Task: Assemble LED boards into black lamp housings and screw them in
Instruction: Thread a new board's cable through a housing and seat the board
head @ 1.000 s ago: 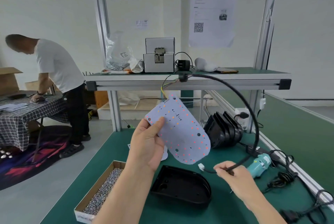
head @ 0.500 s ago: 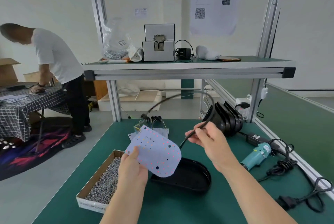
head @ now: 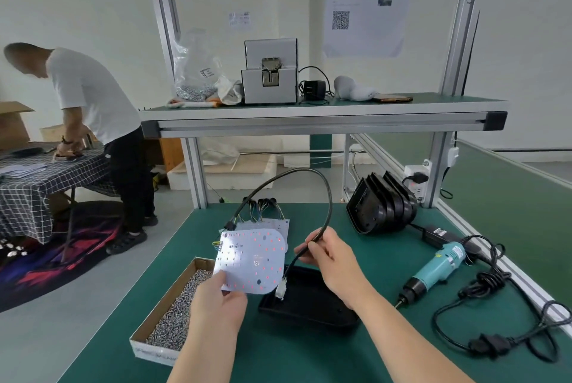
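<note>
Over the counter (head: pixel 309 361), my left hand (head: pixel 216 305) is pinching the board (head: pixel 252 259), and my right hand (head: pixel 334 262) is gripping its cable (head: pixel 328 197). Both are probably going down into the housing (head: pixel 315 299) next.

Phone (head: pixel 393 99) and adapter (head: pixel 312 89) on shelf (head: pixel 309 126)

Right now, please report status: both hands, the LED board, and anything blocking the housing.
Left hand holds LED board, raised. Right hand pinches black cable; white connector hangs over black housing. Board not yet in housing; only the connector in the way.

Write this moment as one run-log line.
left hand: holds white LED board | right hand: pinches black cable | black lamp housing: without board
</note>
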A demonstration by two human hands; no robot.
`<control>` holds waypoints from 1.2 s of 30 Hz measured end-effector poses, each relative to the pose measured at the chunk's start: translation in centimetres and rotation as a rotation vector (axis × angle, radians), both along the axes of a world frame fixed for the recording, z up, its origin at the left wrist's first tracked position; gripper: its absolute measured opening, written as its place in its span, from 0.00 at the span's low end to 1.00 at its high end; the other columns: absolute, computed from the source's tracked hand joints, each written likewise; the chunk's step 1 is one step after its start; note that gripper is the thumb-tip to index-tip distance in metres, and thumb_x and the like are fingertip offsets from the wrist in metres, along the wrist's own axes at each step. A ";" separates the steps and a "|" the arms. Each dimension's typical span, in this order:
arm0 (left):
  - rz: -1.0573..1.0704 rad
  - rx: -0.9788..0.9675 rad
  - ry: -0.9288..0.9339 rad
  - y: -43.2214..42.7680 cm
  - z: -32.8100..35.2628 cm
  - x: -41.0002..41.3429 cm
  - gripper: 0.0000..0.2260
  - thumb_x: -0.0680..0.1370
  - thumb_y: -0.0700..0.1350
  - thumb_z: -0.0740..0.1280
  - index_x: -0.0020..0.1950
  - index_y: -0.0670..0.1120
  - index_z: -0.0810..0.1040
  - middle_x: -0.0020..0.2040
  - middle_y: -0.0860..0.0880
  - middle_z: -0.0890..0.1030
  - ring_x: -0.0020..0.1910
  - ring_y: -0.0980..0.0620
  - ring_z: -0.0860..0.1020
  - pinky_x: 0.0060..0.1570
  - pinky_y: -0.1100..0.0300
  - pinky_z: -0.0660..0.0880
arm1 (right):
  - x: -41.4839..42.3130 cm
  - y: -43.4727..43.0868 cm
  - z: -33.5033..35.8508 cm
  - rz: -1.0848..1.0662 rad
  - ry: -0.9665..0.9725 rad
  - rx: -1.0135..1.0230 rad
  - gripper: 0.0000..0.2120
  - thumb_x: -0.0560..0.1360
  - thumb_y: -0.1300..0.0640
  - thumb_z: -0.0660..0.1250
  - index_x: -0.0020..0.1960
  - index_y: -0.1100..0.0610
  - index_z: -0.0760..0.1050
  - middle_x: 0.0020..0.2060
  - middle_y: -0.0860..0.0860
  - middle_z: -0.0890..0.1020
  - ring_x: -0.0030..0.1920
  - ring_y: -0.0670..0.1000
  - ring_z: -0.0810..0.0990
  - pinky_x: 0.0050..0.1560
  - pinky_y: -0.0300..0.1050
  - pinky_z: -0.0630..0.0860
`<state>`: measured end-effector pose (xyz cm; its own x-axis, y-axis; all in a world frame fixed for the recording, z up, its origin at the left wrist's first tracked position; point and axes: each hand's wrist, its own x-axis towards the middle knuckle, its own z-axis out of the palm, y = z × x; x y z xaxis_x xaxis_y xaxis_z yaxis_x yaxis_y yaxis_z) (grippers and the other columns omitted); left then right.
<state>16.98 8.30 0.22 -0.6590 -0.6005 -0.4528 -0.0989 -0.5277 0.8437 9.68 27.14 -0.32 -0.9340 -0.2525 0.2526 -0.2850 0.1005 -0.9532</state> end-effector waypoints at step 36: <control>-0.576 0.059 0.285 6.8 -1.2 1.6 0.09 0.82 0.41 0.64 0.48 0.46 0.85 0.49 0.45 0.86 0.44 0.49 0.85 0.43 0.57 0.79 | 2.8 7.9 5.4 -0.012 0.147 0.209 0.09 0.78 0.69 0.68 0.46 0.57 0.83 0.35 0.49 0.84 0.35 0.43 0.81 0.40 0.32 0.76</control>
